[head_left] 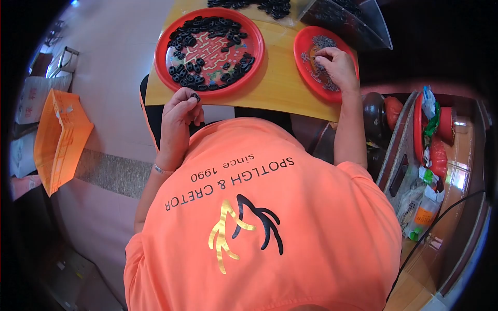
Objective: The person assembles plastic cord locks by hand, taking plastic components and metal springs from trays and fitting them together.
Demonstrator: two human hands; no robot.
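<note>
Between thumb and finger, my left hand (181,114) pinches a small black plastic piece (195,97), just off the table's front edge. In front of it is a round red tray (162,78) with a patterned bottom, holding many small black pieces (193,34); several show two holes. My right hand (337,66) is over a smaller red plate (304,70) of tiny grey metal-looking pieces (322,41). Its thumb and fingertips are pressed together; whatever they hold is too small to make out.
The yellow wooden table (275,62) also bears a clear plastic bin (345,23) and a heap of black pieces (275,7) at the far edge. An orange crate (62,140) stands on the floor at left. Packets and a red container (447,124) fill a shelf at right.
</note>
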